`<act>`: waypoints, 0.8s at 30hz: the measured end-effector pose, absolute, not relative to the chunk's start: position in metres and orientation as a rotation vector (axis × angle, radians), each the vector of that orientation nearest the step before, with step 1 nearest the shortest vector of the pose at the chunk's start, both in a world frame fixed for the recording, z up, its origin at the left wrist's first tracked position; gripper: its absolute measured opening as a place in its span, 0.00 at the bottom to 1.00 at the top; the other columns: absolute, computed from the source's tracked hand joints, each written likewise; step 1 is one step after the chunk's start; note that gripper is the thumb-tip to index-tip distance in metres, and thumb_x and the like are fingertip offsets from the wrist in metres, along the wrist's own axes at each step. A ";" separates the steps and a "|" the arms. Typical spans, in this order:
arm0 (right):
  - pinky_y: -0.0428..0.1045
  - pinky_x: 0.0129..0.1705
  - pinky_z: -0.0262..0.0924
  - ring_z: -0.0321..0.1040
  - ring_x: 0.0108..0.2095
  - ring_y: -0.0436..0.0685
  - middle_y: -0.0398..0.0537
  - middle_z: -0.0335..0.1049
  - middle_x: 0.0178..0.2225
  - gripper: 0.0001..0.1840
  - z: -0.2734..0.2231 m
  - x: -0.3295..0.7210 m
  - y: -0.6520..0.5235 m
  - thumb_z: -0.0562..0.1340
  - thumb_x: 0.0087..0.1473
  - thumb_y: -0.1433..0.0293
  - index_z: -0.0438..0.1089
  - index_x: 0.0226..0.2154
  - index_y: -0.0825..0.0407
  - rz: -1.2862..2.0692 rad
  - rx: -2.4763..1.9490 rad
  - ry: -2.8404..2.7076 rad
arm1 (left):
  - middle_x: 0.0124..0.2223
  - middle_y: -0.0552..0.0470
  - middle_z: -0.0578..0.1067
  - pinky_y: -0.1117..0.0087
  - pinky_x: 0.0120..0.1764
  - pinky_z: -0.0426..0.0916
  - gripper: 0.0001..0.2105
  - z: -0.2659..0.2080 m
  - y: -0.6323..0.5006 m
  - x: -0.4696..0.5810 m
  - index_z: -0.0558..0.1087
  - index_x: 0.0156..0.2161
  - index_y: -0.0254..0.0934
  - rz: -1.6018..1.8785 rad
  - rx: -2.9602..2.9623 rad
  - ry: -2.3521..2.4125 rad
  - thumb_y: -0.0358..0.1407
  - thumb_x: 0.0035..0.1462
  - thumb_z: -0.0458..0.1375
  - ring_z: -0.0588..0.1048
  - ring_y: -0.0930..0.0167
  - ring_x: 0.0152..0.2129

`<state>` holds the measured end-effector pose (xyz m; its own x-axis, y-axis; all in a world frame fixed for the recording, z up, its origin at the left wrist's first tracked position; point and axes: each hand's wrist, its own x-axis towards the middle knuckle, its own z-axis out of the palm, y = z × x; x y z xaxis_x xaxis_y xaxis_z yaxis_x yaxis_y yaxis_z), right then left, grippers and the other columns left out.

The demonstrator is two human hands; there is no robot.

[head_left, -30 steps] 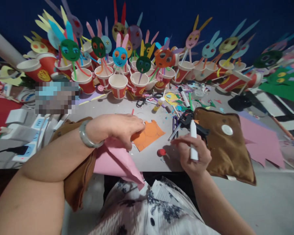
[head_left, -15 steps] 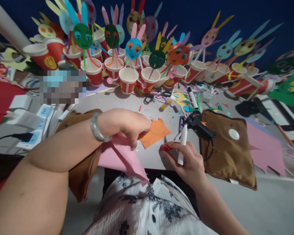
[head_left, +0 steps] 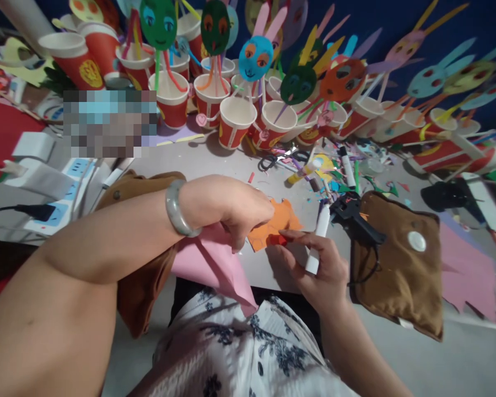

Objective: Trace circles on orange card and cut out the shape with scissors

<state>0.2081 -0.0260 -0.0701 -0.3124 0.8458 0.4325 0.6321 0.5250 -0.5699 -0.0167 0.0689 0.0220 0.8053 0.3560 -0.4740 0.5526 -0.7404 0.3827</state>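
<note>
My left hand [head_left: 248, 212], with a bangle at its wrist, is closed with curled fingertips at the left edge of an orange paper cutout [head_left: 287, 218]; the fingertips are partly hidden. Pencil-like lines mark the cutout. A folded pink sheet [head_left: 215, 262] lies below that hand and hangs over the table edge. Between the thumb and forefinger of my right hand [head_left: 320, 267] is a small red piece [head_left: 278, 240], its exact kind unclear, at the cutout's lower edge. A white marker [head_left: 313, 262] is also tucked between the fingers of this hand.
Red paper cups [head_left: 236, 129] with paper rabbit faces line the back. Scissors [head_left: 281, 159], a glue stick [head_left: 301, 172] and scraps lie before them. A black glue gun [head_left: 357, 218] rests by a brown cushion [head_left: 400, 275]. A power strip [head_left: 52, 218] with cables stands left.
My right hand has brought the small red piece up and left, from over the bare table to the orange cutout. The left hand stays at the cutout. The view has shifted slightly.
</note>
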 end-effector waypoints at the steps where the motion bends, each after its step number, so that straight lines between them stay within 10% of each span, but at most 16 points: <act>1: 0.60 0.42 0.74 0.79 0.41 0.63 0.52 0.81 0.41 0.14 -0.070 0.207 -0.026 0.69 0.55 0.67 0.66 0.43 0.46 0.389 -1.191 -2.063 | 0.26 0.54 0.73 0.65 0.32 0.64 0.08 0.022 0.069 -0.016 0.79 0.31 0.38 -0.519 2.488 0.677 0.37 0.43 0.69 0.70 0.68 0.26; 24: 0.58 0.42 0.67 0.79 0.37 0.61 0.48 0.82 0.39 0.15 -0.070 0.196 -0.022 0.69 0.55 0.68 0.65 0.42 0.45 0.322 -1.149 -2.157 | 0.32 0.50 0.76 0.60 0.42 0.67 0.13 0.018 0.070 -0.017 0.80 0.34 0.40 -0.459 2.351 0.737 0.32 0.38 0.70 0.73 0.60 0.37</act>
